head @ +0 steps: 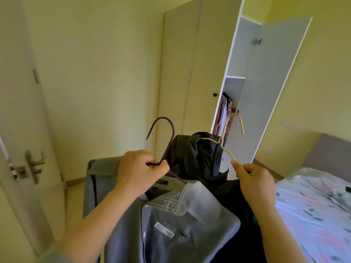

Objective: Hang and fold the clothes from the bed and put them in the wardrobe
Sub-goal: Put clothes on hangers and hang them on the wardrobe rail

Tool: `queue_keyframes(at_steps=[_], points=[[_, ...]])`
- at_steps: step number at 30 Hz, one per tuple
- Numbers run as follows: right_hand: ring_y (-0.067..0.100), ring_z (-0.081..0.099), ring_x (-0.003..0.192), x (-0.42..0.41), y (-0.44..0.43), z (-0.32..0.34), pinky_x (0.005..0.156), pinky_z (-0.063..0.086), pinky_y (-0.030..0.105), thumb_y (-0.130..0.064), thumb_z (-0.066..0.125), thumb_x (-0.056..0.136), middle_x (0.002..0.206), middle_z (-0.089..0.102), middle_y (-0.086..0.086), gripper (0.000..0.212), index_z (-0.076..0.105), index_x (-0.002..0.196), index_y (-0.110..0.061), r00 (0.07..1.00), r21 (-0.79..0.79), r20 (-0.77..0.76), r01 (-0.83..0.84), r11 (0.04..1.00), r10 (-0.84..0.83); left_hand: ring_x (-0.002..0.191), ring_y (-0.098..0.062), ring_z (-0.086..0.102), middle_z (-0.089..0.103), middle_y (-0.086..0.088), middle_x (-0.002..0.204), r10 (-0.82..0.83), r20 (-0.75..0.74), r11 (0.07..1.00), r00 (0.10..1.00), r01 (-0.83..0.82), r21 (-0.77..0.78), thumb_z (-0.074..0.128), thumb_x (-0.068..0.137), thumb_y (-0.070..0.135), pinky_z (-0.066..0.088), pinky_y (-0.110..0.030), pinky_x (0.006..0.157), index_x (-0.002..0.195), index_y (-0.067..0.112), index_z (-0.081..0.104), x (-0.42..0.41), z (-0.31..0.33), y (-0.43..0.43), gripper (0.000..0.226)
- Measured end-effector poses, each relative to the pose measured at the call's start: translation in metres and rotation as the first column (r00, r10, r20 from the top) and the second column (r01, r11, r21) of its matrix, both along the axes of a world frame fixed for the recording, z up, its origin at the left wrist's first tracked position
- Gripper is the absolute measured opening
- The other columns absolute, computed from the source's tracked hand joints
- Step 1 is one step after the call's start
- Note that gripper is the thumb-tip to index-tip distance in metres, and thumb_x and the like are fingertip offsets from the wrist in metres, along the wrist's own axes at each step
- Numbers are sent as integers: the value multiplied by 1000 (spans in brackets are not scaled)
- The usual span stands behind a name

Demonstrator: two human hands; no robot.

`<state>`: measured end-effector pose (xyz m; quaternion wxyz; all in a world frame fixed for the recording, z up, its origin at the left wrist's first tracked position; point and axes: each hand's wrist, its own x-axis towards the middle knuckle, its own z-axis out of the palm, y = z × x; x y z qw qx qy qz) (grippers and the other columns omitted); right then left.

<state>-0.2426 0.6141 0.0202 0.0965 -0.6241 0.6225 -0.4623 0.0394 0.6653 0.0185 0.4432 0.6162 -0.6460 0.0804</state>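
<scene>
While the person stands facing the wardrobe (190, 73), each hand carries one garment on a hanger. The left hand (140, 168) grips the lower neck of a purple hanger (173, 130) with curled fingers, and a grey shirt (180, 234) hangs on it, low in the middle of the view. The right hand (254, 179) pinches a beige wire hanger (228, 152) between thumb and fingers; a black garment (197, 150) is bunched around it, just behind the shirt. The right door (275, 82) of the wardrobe stands open, and some clothes (223, 114) hang inside. The bed (313, 205) is at the right.

I judge that the hanging step is done for these two pieces and the carrying step is in hand. The next move calls for coming closer to the open compartment and setting each hook on the rail, which I cannot see. The black garment looks loose and could slip.
</scene>
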Motion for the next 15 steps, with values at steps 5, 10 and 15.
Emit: queue_keyframes(at_steps=[5,10,15], points=[[20,34,49,34,-25,-13,49,26,29,-44,61,92,51,40,8,57,54,62,5,999,43,38,8,999,-10,45,-14,37,43,-3,44,-65,-3,998,998,65,23,47,70,60,31,-26,49,44,14,45,29,-3,-40,54],[20,41,49,65,-65,-30,47,30,27,-46,60,92,63,59,20,54,62,66,2,1000,105,-13,23,994,-22,47,-16,39,46,-5,47,-123,-34,989,992,126,78,46,69,62,31,-25,49,46,13,48,52,-24,-84,54],[17,42,47,89,-113,-41,46,31,25,-45,60,92,60,59,18,52,63,64,-2,1000,90,22,20,996,-22,45,-12,36,37,1,44,-144,-64,979,988,151,139,51,69,58,30,-24,50,44,18,41,70,-33,-141,48]])
